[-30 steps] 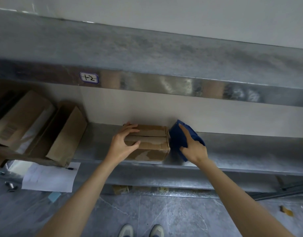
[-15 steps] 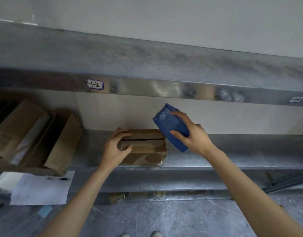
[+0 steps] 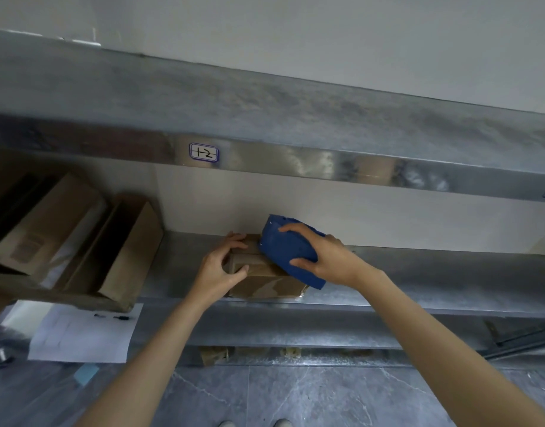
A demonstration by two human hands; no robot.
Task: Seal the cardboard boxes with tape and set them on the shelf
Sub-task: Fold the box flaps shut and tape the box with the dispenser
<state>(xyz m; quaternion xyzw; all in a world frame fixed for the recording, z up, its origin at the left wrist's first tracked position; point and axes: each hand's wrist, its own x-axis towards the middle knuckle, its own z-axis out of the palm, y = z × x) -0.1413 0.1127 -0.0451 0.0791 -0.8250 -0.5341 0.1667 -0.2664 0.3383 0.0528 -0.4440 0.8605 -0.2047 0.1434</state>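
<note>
1. A small cardboard box (image 3: 265, 280) was set at the front edge of the metal shelf (image 3: 419, 272)
2. Its left end was clasped by the left hand (image 3: 219, 269)
3. A blue tape dispenser (image 3: 291, 252) was gripped by the right hand (image 3: 323, 257) and pressed onto the box top

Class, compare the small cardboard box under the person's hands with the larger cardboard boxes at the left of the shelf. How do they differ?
The small box sits flat with its flaps closed; the larger boxes lean tilted, and the nearer one gapes open. The small box is held by the left hand, with the blue tape dispenser in the right hand on top; the larger boxes are untouched. All are brown cardboard on the same metal shelf.
</note>
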